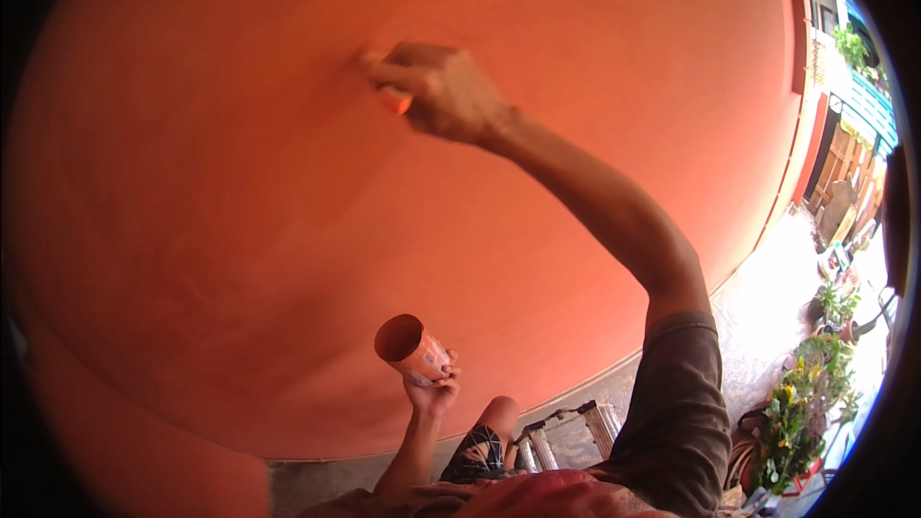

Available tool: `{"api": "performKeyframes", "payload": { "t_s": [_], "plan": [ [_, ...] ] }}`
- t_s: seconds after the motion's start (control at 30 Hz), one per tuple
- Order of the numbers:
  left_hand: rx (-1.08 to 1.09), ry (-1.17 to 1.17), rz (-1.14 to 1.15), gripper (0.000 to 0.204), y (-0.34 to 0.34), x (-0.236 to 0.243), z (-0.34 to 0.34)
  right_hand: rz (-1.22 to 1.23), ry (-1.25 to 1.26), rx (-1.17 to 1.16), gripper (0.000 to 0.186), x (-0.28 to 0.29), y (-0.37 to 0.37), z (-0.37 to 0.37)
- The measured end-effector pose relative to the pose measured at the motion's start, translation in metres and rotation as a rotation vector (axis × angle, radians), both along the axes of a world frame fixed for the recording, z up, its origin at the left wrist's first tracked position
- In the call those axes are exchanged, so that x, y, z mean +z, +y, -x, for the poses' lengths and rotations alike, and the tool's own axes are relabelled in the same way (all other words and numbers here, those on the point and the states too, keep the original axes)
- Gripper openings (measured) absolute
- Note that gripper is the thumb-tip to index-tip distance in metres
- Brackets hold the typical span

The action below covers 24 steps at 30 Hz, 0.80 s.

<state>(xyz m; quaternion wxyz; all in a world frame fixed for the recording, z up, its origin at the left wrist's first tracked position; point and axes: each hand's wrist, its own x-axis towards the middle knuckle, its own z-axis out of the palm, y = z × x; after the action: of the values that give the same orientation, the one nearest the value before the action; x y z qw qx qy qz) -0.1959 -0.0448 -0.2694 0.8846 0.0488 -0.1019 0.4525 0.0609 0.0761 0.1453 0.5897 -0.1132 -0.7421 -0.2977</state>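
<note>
An orange-painted wall (pixel 240 182) fills most of the head view. Raised against its upper middle, my right hand (pixel 432 86) is closed round a small orange tool (pixel 396 101), mostly hidden by my fingers and slightly blurred; whether its tip touches the wall I cannot tell. Lower down, my left hand (pixel 430 393) grips a cylindrical container (pixel 417 355) with a printed side and an orange-stained inside, held upright with its open top showing.
An aluminium ladder (pixel 566 439) stands below me beside my bent leg. Grey floor (pixel 317 484) runs along the wall's base. At the right are potted plants (pixel 806 403), wooden boards (pixel 844 182) and a turquoise railing (pixel 868 101) in bright light.
</note>
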Motion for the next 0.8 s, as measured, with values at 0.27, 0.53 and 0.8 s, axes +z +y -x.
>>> {"api": "performKeyframes", "payload": {
  "t_s": [0.27, 0.53, 0.8],
  "plan": [
    [-0.024, 0.016, -0.022, 0.055, 0.003, 0.007, -0.001, 0.474, 0.719, -0.049, 0.03, 0.02, 0.091, -0.163],
    [0.017, 0.048, 0.022, 0.057, 0.0, 0.001, 0.005, -0.117, 0.661, -0.391, 0.014, 0.025, 0.071, -0.186],
    [-0.007, 0.015, -0.012, 0.056, -0.003, 0.015, -0.007, 0.305, 0.004, 0.23, 0.01, -0.023, -0.011, 0.005]
  ]
}}
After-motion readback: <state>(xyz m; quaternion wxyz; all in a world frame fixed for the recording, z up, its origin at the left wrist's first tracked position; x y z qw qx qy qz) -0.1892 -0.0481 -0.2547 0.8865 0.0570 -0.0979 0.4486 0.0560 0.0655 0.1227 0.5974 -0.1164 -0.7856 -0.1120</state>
